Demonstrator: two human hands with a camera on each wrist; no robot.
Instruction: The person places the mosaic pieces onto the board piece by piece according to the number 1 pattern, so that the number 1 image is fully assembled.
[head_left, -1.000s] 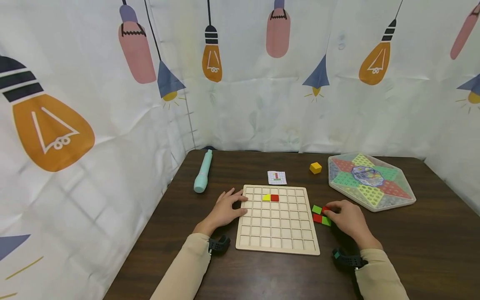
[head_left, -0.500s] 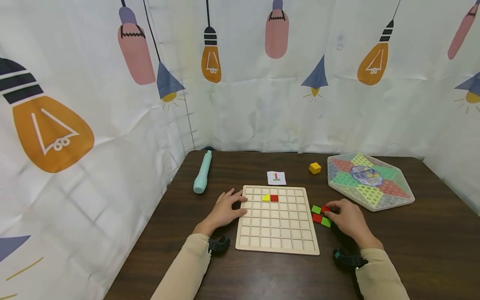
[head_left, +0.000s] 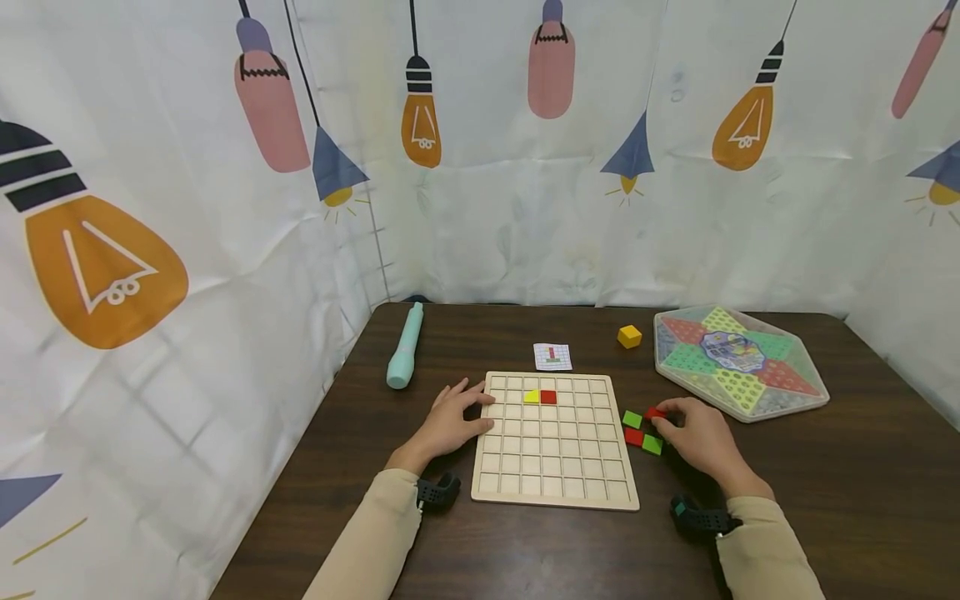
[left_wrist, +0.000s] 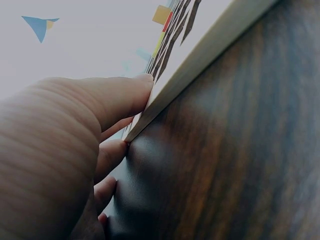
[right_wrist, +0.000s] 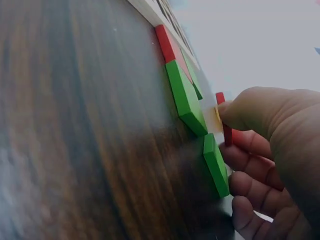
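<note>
Pinching a red tile (head_left: 654, 412) in the right hand (head_left: 701, 442) beside loose tiles | left hand (head_left: 448, 423), fingers flat, steadying the grid board (head_left: 555, 492) on the surface (head_left: 825, 500)

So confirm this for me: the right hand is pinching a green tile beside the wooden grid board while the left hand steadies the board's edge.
One thing is off: the tile pinched by the right hand is red, not green, as the right wrist view shows. The green tiles lie on the table. The left hand does steady the wooden grid board at its edge.

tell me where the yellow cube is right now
In the head view the yellow cube sits at the table's far side, just left of the hexagonal game box and beyond the wooden grid board.
</note>
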